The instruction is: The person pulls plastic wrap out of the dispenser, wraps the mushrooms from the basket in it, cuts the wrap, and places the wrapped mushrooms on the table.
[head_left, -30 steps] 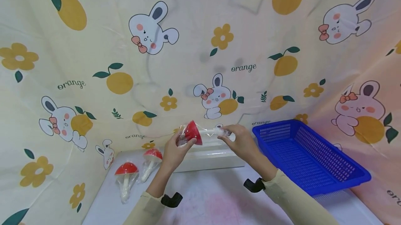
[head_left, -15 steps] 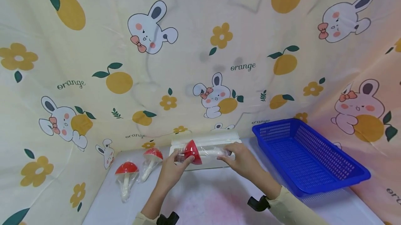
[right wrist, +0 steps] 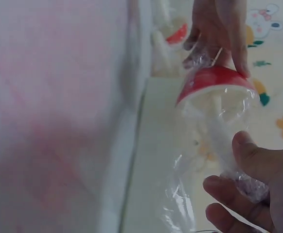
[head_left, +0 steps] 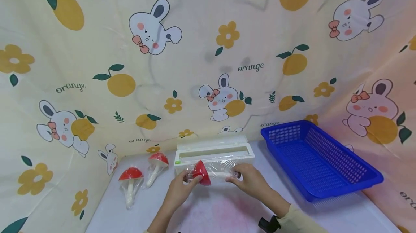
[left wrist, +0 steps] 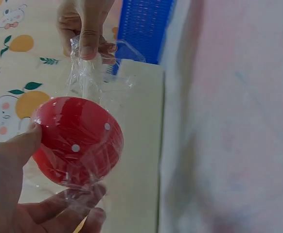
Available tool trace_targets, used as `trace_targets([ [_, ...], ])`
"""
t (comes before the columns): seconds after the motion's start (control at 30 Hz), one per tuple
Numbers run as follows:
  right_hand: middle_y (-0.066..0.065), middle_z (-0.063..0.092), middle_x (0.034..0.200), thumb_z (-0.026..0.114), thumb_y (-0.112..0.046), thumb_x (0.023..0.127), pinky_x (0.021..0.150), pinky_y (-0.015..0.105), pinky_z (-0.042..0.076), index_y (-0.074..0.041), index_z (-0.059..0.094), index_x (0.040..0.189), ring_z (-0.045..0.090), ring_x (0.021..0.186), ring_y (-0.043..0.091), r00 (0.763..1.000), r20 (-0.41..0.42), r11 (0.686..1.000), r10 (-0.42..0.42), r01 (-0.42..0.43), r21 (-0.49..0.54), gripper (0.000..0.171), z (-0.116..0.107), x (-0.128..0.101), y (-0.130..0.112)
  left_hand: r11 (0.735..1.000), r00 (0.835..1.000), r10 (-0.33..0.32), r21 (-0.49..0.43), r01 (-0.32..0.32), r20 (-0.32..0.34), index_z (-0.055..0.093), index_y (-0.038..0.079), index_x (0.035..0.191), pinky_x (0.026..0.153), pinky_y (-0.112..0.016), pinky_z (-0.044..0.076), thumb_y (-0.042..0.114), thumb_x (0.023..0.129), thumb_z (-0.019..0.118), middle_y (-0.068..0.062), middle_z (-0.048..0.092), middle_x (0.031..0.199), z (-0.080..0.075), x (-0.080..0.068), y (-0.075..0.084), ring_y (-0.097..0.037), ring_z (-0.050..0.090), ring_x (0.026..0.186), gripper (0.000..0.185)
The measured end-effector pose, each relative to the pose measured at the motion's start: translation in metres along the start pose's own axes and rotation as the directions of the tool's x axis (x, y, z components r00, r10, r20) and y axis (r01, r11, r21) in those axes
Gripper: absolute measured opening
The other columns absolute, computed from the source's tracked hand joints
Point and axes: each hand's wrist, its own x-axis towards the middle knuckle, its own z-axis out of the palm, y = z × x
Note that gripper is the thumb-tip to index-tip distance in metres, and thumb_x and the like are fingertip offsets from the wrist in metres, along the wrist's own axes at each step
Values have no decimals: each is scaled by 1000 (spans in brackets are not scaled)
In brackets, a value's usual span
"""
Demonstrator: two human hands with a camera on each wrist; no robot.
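A toy mushroom [head_left: 200, 172] with a red cap and white stem, wrapped in clear film, lies sideways between both hands just in front of the white cling-film dispenser box [head_left: 214, 152]. My left hand [head_left: 182, 188] grips the red cap [left wrist: 78, 141] end through the film. My right hand [head_left: 246, 180] pinches the film at the stem [right wrist: 219, 141] end. Loose film [left wrist: 85, 73] stretches between the two hands.
Two more wrapped red mushrooms [head_left: 131, 180] [head_left: 156, 166] lie at the left of the white table [head_left: 221, 207]. A blue plastic basket [head_left: 316, 161] stands at the right. A cloth printed with rabbits and oranges [head_left: 208, 52] hangs behind and to both sides.
Both hands have lowered the wrapped mushroom from in front of the cloth down to just above the table, in front of the dispenser box. The grip is unchanged.
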Motion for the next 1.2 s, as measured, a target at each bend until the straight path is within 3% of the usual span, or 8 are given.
trace_targets([
  [0.27,-13,61,80,93,-26,85,62,23,45,-17,79,94,55,73,7,992,65,993,106,-110,52,19,20,-6,11,994,996,93,58,-92,-15,70,2,134,85,-48,58,50,91,84,-15,73,123,13,3,-18,-29,67,107,66],
  [0.6,-10,71,87,88,-13,88,67,25,52,-13,79,100,60,76,3,984,146,992,104,-114,62,15,35,-3,26,996,998,53,77,-55,33,62,4,140,83,-45,57,35,85,92,-8,72,118,22,9,-28,-24,67,102,71],
  [0.97,-5,67,85,89,-8,85,68,30,50,-14,76,93,59,77,11,955,238,982,177,-187,21,17,43,5,29,992,997,72,101,-75,29,56,6,139,72,-38,51,29,82,95,-13,73,117,32,10,-29,-24,66,93,73],
  [1.2,-8,69,87,90,-13,86,73,35,54,-18,76,97,61,81,11,938,271,976,214,-218,-16,18,42,8,29,991,998,42,121,-48,48,56,6,141,80,-48,56,30,83,95,-14,72,119,30,8,-28,-29,68,101,74],
])
